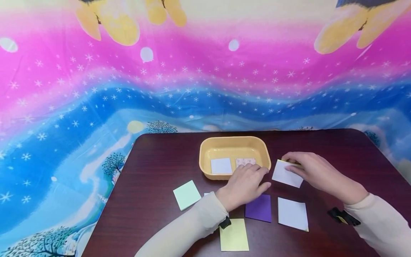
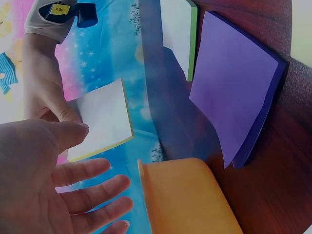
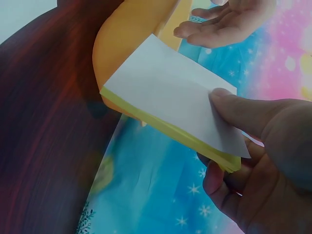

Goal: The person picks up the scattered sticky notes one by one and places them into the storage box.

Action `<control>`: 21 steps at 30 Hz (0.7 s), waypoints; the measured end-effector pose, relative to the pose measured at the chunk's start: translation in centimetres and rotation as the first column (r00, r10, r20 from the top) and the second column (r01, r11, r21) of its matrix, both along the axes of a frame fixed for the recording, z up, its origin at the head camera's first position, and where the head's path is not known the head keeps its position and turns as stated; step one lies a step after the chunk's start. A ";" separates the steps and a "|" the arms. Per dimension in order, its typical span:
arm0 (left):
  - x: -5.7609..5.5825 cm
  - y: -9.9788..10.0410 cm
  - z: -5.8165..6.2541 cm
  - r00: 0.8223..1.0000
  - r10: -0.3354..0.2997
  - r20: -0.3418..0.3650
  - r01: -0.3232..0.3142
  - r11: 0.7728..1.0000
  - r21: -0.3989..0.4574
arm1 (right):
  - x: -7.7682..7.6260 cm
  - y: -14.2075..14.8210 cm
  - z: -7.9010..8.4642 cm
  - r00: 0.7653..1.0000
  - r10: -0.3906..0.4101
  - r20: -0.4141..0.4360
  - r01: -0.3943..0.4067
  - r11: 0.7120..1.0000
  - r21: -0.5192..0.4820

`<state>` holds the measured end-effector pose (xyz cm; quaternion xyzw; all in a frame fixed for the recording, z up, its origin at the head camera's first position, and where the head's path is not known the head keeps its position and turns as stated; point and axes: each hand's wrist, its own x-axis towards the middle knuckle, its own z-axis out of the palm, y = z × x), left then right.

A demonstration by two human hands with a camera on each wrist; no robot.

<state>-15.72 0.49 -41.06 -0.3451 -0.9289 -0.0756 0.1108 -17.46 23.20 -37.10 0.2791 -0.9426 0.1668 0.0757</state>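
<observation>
My right hand (image 1: 316, 171) pinches a sticky note pad (image 1: 287, 175), thumb on its white top and fingers beneath. In the right wrist view the pad (image 3: 165, 87) shows a yellow edge and a slightly lifted top sheet. It is held up just right of a yellow plastic tray (image 1: 234, 152). My left hand (image 1: 244, 184) hovers over the tray's near right side, holding nothing; its fingers (image 2: 95, 192) are spread and relaxed in the left wrist view. Inside the tray lie a white pad (image 1: 221, 166) and a pink patterned pad (image 1: 245, 162), partly covered by the left hand.
On the dark wooden table (image 1: 160, 160) lie a purple pad (image 1: 258, 208), a white pad (image 1: 293, 214), a pale green pad (image 1: 187, 195) and a yellow pad (image 1: 234, 235). Under the left forearm, another whitish item (image 1: 206, 194) is mostly hidden. A patterned cloth (image 1: 192, 71) hangs behind the table.
</observation>
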 end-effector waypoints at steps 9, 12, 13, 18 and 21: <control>-0.2 -0.4 0.2 1.000 -0.001 -0.020 0.001 1.000 -0.002 | -0.2 -0.5 0.2 1.000 0.009 0.003 -0.009 1.000 -0.005; -0.3 -0.5 0.2 1.000 0.003 -0.014 -0.003 1.000 0.002 | -0.3 -0.7 0.3 1.000 0.013 -0.001 -0.013 1.000 -0.007; -0.4 -0.5 0.2 1.000 0.004 -0.009 -0.004 1.000 0.003 | -0.4 -0.7 0.3 1.000 0.015 -0.002 -0.015 1.000 -0.007; -0.5 -0.8 0.3 1.000 0.010 0.010 -0.010 1.000 0.011 | -0.5 -0.9 0.3 1.000 0.017 0.000 -0.017 1.000 -0.007; -0.6 -1.0 0.3 1.000 0.016 0.009 -0.016 1.000 0.015 | -0.6 -1.0 0.3 1.000 0.021 0.006 -0.021 1.000 -0.005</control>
